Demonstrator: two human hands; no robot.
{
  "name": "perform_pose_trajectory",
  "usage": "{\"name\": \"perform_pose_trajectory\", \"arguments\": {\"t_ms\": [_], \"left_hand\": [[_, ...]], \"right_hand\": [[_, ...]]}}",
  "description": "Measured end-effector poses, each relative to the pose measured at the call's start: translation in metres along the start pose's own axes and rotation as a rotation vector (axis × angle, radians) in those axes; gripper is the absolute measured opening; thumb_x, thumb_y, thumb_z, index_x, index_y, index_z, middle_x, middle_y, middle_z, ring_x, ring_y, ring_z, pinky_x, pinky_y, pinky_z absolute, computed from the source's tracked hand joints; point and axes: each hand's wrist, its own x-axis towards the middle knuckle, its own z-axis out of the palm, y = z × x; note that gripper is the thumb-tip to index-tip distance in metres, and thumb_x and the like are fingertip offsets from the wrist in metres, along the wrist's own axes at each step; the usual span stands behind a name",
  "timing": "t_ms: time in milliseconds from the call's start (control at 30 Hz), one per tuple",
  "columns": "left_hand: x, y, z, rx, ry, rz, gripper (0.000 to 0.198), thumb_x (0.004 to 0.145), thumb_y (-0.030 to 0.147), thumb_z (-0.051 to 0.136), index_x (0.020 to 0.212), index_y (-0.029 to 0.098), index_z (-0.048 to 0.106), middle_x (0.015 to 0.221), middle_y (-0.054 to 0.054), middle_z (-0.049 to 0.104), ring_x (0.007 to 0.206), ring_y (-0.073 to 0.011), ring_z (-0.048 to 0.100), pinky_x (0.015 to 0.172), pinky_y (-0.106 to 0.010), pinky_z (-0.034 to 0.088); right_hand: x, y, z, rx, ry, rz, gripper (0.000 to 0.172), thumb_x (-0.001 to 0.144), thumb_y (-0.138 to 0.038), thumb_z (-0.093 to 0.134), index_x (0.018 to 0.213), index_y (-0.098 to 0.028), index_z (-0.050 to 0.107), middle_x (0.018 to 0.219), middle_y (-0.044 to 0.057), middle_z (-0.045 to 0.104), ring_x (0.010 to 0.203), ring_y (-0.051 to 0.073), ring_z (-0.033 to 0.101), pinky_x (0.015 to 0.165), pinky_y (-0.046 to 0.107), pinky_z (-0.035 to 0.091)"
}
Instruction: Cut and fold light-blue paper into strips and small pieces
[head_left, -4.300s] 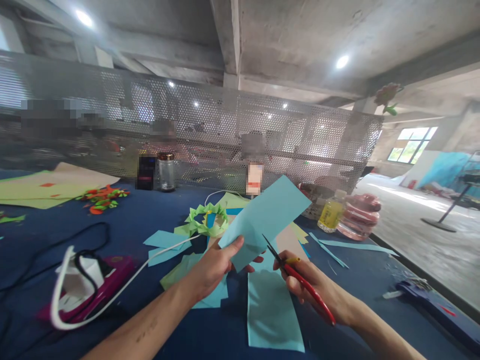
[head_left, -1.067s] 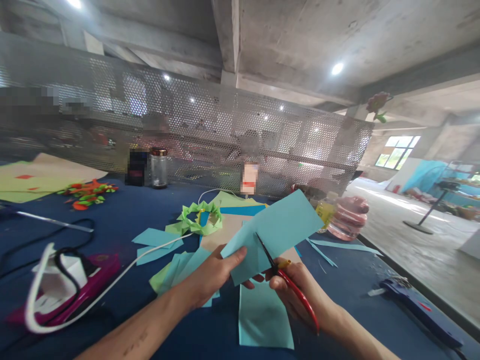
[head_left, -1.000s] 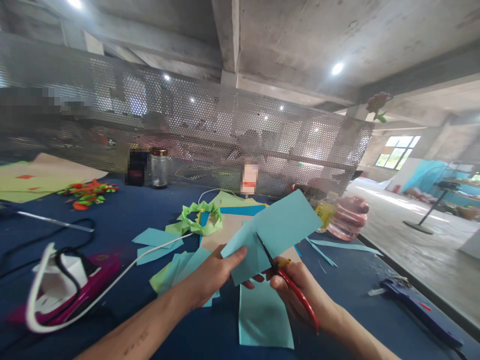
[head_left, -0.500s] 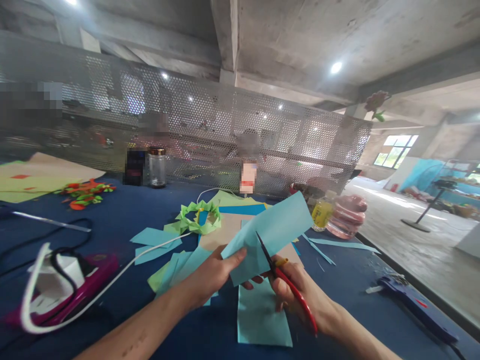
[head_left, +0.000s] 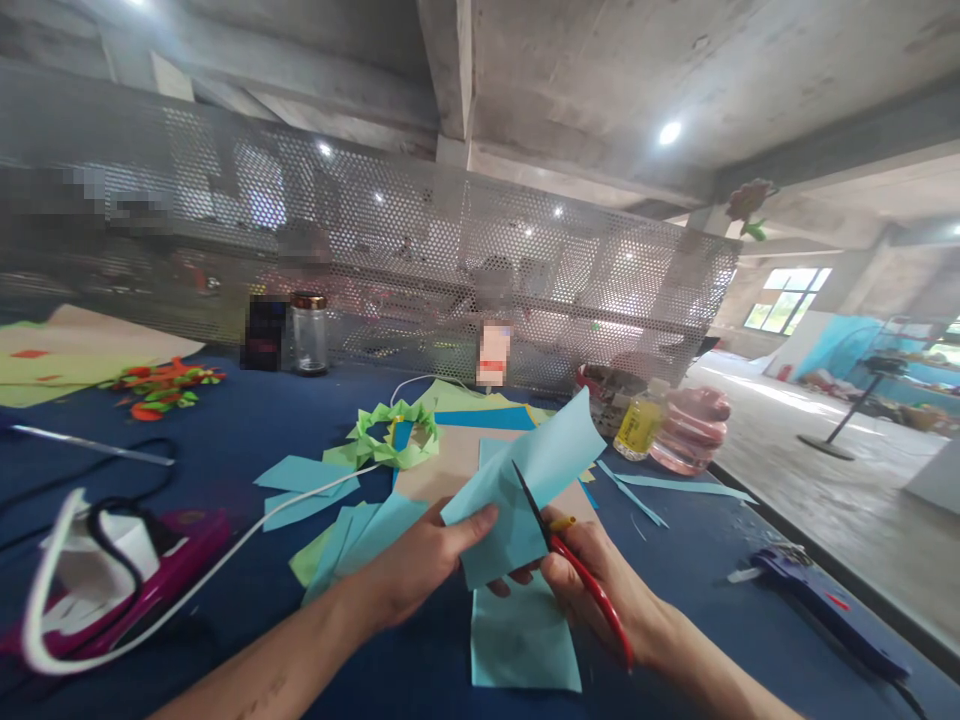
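Observation:
Between thumb and fingers, my left hand (head_left: 442, 555) grips a light blue sheet of paper (head_left: 487, 490) by its left side. My right hand (head_left: 600, 580) is wrapped round the red handles of a pair of scissors (head_left: 592, 588). The dark blades lie across the sheet, pointing up and left; one blade shows above the paper and the other is hidden. Something small and yellow pokes out by my right fingers. Beneath both hands, another light blue piece of paper (head_left: 521, 645) lies on the dark blue table. Several blue and green paper pieces (head_left: 360, 545) rest beside my left forearm.
A green folded-paper ring (head_left: 397, 435) lies behind the hands. On the left are a magenta power strip (head_left: 199, 545) and its white cable. To the right lie thin blue strips (head_left: 682, 488), a yellow-labelled bottle (head_left: 637, 425) and a glue gun (head_left: 832, 610). A perforated panel (head_left: 405, 250) stands behind.
The scissors have cut further into the sheet, whose upper right part now bends up more and sits further left. The view has shifted slightly.

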Motion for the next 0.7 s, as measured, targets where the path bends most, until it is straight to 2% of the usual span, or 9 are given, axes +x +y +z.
{"name": "perform_pose_trajectory", "arguments": {"t_ms": [100,300,433,700], "left_hand": [[0.0003,-0.0013,-0.0005,-0.027,-0.014,-0.004,0.034,0.084,0.042,0.062,0.099,0.013,0.07,0.077,-0.009,0.073,0.063,-0.0174,0.065,0.062,-0.031,0.054],[-0.0002,0.0003,0.0014,-0.027,-0.002,-0.007,0.035,0.082,0.043,0.063,0.096,0.012,0.07,0.074,-0.009,0.072,0.062,-0.0179,0.065,0.062,-0.031,0.054],[-0.0002,0.0018,0.0015,-0.018,-0.014,0.001,0.036,0.083,0.042,0.062,0.099,0.011,0.069,0.08,-0.011,0.073,0.067,-0.02,0.066,0.062,-0.033,0.054],[-0.0021,0.0027,0.0024,-0.01,-0.012,-0.015,0.036,0.084,0.041,0.061,0.1,0.01,0.069,0.078,-0.011,0.073,0.066,-0.0203,0.067,0.063,-0.033,0.054]], "right_hand": [[0.0009,0.005,-0.002,0.032,-0.04,-0.073,0.06,0.084,-0.073,0.036,0.086,-0.018,0.059,0.077,0.006,0.058,0.07,0.018,0.056,0.064,0.027,0.046],[0.002,0.0046,-0.0042,0.032,-0.076,-0.091,0.055,0.088,-0.067,0.037,0.085,-0.016,0.058,0.08,0.007,0.06,0.074,0.017,0.056,0.069,0.027,0.046],[0.0026,0.0036,-0.0016,0.064,-0.036,-0.109,0.056,0.088,-0.068,0.037,0.079,-0.016,0.057,0.078,0.006,0.059,0.074,0.017,0.055,0.069,0.027,0.044],[0.0038,0.0109,-0.0022,0.09,-0.009,-0.087,0.056,0.083,-0.069,0.044,0.077,-0.015,0.058,0.077,0.005,0.061,0.072,0.017,0.056,0.069,0.028,0.045]]}}
